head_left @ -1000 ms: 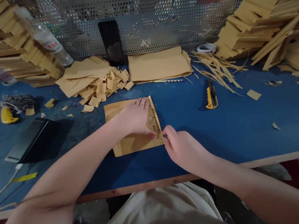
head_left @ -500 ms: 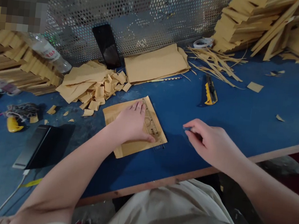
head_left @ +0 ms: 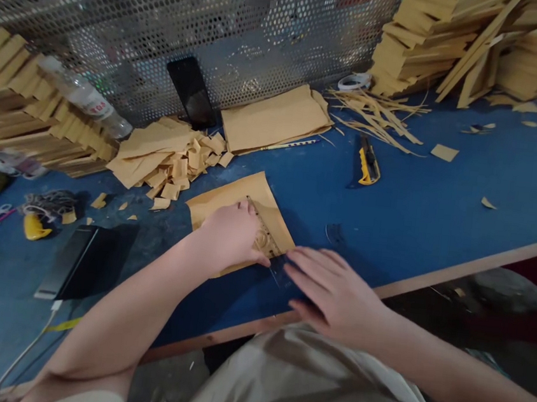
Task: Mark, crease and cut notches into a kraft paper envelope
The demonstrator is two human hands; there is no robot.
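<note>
A brown paper envelope or folded sheet (head_left: 273, 198) lies at an angle on the blue table. Across its right part runs a clear plastic ruler (head_left: 267, 239), its near end reaching past the paper. My left hand (head_left: 231, 232) has its fingers curled over the ruler's far part, with the thumb at the ruler's side lower down. Close by the ruler's near end, my right hand (head_left: 324, 287) has its fingers stretched out and holds nothing that shows. A small dark, thin piece (head_left: 335, 233), too unclear to name, rests on the table beyond the right hand.
Behind lie a yellow utility knife (head_left: 368, 163), paper strips (head_left: 383, 117), a tape roll (head_left: 354, 81), brown sheets (head_left: 277, 119), a pencil (head_left: 288, 144) and paper scraps (head_left: 180, 169). A phone (head_left: 192, 91) leans on the perforated panel (head_left: 139, 15). Paper stacks (head_left: 424, 44) flank both sides.
My right hand has moved left to the ruler's near end, its pinch opened; a small dark piece now lies near where it was. My left fingers have curled and the ruler has shifted slightly.
</note>
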